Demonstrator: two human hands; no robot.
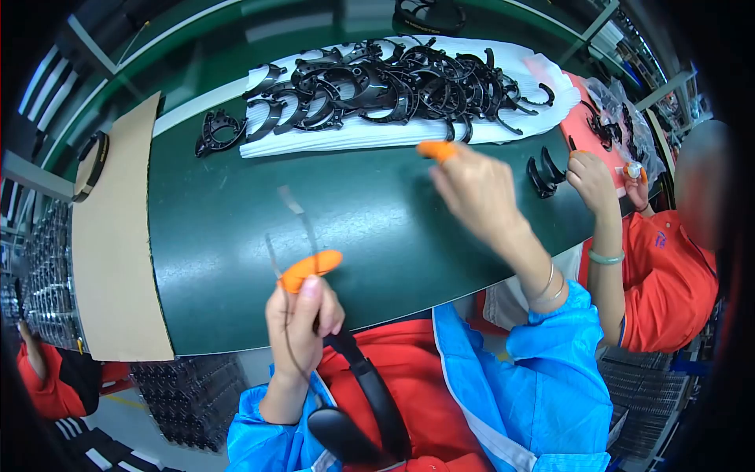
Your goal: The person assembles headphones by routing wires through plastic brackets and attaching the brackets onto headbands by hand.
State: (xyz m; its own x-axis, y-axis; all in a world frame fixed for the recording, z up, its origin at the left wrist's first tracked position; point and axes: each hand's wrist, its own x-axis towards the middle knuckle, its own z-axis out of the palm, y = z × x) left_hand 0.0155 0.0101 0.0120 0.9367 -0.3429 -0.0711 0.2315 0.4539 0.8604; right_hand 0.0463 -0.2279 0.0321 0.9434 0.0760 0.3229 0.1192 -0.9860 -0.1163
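Observation:
My left hand (303,315), with an orange finger cot, is closed above my lap. It grips the end of a black headphone headband (366,370), which hangs down towards a dark padded oval piece (340,434). Thin dark wires (307,232) stick up from the same hand, blurred at their tips. My right hand (480,193) is above the green table, slightly blurred, its orange-capped index finger stretched out and its thumb apart. Just beyond that fingertip lies a pile of black curved plastic parts (370,82) on white foam sheeting (271,147). No object shows in my right hand.
At right, a co-worker in red (668,275) handles small parts beside two black curved pieces (545,173). One part (219,132) lies left of the foam. Cardboard (118,244) covers the green table's (228,236) left end. A black headband (93,165) rests there.

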